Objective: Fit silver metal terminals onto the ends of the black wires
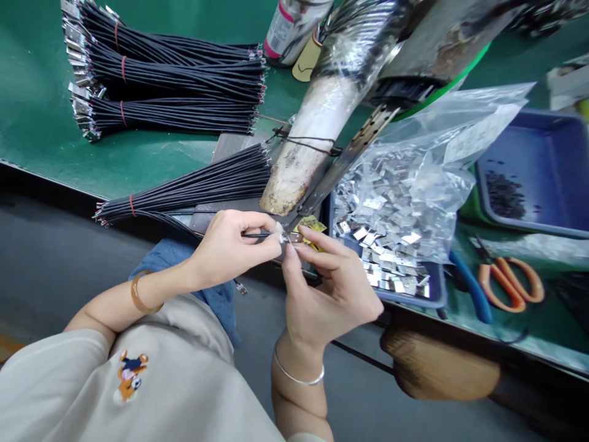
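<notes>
My left hand (242, 242) is closed, pinching the end of a black cable (257, 234) between thumb and finger. Right beside it, my right hand (324, 270) pinches a small shiny metal piece (297, 237), partly covered by the fingertips. Both sets of fingertips meet under the lower end of a soldering iron (350, 156) with a perforated barrel. From the left, a loose bundle of black cables (197, 190), tied with a red band, reaches toward the iron. Below my left hand hangs a cable end with a metal USB plug (240, 287).
Several tied cable bundles (175, 80) lie at the back left. A wrapped duct pipe (317, 135) comes down over the work spot. At right are a blue tray (437, 294) of metal shells under a plastic bag (414, 178), orange-handled scissors (510, 282) and a blue bin (547, 227).
</notes>
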Available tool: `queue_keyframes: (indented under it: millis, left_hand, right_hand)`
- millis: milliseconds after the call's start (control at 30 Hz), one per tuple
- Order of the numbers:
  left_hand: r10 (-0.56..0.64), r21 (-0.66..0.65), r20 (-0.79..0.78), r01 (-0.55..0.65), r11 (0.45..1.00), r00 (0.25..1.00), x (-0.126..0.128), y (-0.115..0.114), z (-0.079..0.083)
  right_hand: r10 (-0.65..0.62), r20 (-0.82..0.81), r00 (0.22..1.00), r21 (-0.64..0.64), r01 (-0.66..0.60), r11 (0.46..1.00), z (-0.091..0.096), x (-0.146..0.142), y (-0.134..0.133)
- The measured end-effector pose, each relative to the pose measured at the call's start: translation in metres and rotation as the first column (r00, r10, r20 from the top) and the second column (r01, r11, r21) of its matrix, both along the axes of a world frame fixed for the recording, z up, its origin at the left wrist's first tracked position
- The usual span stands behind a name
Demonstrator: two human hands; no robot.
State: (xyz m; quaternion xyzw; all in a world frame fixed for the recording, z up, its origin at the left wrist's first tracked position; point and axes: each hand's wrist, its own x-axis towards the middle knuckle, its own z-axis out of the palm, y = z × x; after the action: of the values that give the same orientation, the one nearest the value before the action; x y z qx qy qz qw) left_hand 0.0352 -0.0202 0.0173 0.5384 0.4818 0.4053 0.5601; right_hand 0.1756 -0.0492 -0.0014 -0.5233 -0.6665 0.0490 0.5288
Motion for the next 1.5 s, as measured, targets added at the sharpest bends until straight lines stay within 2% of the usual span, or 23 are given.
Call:
queue_keyframes:
  millis: [100,300,400,567,733,933,1067,1167,1267,1333,1400,1500]
  left_hand:
    - [-0.014,-0.001,0.031,0.014,1.000,0.999,0.000,0.000,0.002]
    - [-0.044,-0.024,-0.038,0.043,0.999,0.998,0.000,0.000,0.001]
    - [-0.041,-0.046,0.009,0.041,0.998,0.999,0.000,0.001,0.001]
    - [-0.029,-0.108,0.137,0.045,0.993,0.990,-0.001,0.005,0.004]
    - [-0.017,-0.135,0.183,0.042,0.990,0.983,-0.002,0.008,0.006]
    - [-0.057,-0.111,0.098,0.067,0.991,0.994,0.000,0.005,-0.002]
    - [-0.066,-0.099,0.084,0.074,0.992,0.994,0.000,0.004,-0.001]
    - [-0.109,-0.103,0.131,0.123,0.987,0.985,-0.004,0.006,0.004]
    - [-0.210,-0.123,0.159,0.231,0.965,0.965,-0.010,0.005,0.007]
    - [-0.246,-0.096,0.118,0.258,0.961,0.962,-0.014,0.001,0.008]
    - [-0.222,0.013,0.011,0.221,0.975,0.975,-0.016,-0.004,0.008]
    - [-0.162,0.236,-0.102,0.182,0.955,0.981,-0.019,-0.012,0.008]
  right_hand:
    - [0.002,0.017,1.000,0.016,-0.002,1.000,0.002,0.000,0.000]
    - [0.003,-0.013,1.000,-0.057,-0.004,0.998,-0.007,0.006,-0.008]
    - [0.000,0.005,1.000,-0.059,0.000,0.998,-0.007,0.007,-0.007]
    - [-0.010,0.074,0.997,-0.017,0.011,1.000,0.004,0.002,0.000]
    - [-0.010,0.087,0.996,0.005,0.009,1.000,0.009,-0.001,0.002]
    - [0.018,0.056,0.998,-0.078,-0.014,0.997,0.000,0.006,-0.006]
    - [0.035,0.061,0.998,-0.079,-0.030,0.996,-0.002,0.010,-0.006]
    - [0.054,0.160,0.986,-0.042,-0.048,0.998,0.000,0.014,-0.003]
    - [0.118,0.249,0.961,0.006,-0.124,0.992,0.000,0.018,-0.002]
    - [0.150,0.206,0.967,0.028,-0.159,0.987,-0.001,0.020,-0.004]
    - [0.122,0.064,0.990,0.027,-0.124,0.992,0.000,0.019,-0.007]
    - [0.048,-0.196,0.979,-0.118,-0.072,0.990,0.004,0.016,-0.009]
